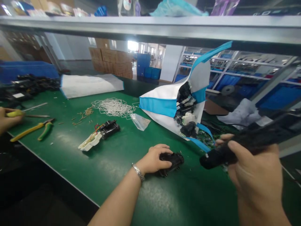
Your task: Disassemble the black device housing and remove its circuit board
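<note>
Black plastic parts are in both hands, over the near right part of the green table (113,169). Going down in size: the table runs wide under a grey shelf beam (164,28); on it a white-and-blue bag (164,100) lies open on its side, dark parts spilling from its mouth, and a second, flat white bag (91,84) lies farther back. The right hand (254,175) is wrapped around a long black part (249,141), held in the air just right of the open bag. The left hand (152,160) is closed over a smaller black part (171,161) resting on the table. Left of it lie a black-and-white assembly (101,133), yellow-and-green pliers (33,128), and another person's hand (6,117) at the left edge.
</note>
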Demonstrator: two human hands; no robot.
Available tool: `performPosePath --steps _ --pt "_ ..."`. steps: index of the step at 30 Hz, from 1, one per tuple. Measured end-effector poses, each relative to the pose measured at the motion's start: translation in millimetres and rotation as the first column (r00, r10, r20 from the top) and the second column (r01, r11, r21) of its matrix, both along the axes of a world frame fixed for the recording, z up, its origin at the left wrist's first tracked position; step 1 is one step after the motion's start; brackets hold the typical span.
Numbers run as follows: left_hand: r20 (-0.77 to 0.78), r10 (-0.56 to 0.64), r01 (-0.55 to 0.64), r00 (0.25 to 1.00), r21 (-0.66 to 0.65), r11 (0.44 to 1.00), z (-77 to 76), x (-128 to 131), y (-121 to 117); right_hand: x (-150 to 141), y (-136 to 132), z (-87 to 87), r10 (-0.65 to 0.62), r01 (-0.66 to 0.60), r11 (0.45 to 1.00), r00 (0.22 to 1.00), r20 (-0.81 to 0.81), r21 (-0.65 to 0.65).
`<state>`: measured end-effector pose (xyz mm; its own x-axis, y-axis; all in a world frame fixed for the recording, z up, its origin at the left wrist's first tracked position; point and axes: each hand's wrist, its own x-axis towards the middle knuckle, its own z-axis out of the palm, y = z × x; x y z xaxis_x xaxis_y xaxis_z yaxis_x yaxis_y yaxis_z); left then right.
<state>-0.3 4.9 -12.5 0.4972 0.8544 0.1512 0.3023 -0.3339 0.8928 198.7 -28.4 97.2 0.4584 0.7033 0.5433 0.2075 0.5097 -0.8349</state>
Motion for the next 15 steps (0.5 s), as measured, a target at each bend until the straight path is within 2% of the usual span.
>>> performPosePath --steps 1,4,8,15 --pt "-0.018 -0.031 0.031 0.999 -0.009 0.999 -1.0 0 0 -9 0 -1.8 0.064 -0.061 0.997 0.997 -0.046 0.05" --pt "-0.068 -0.146 0.143 0.987 -0.044 0.989 -4.0 -2 2 -28 0 -13.6 0.079 -0.071 0.983 0.996 -0.04 0.168" --pt "-0.084 -0.188 0.184 0.979 -0.05 0.982 -5.1 -2 2 -37 3 -26.9 0.047 -0.046 0.99 0.999 -0.006 0.134" --pt "-0.068 -0.182 0.181 0.981 -0.031 0.983 -4.7 -2 2 -41 7 -35.0 0.058 -0.058 0.993 0.998 0.002 0.101"
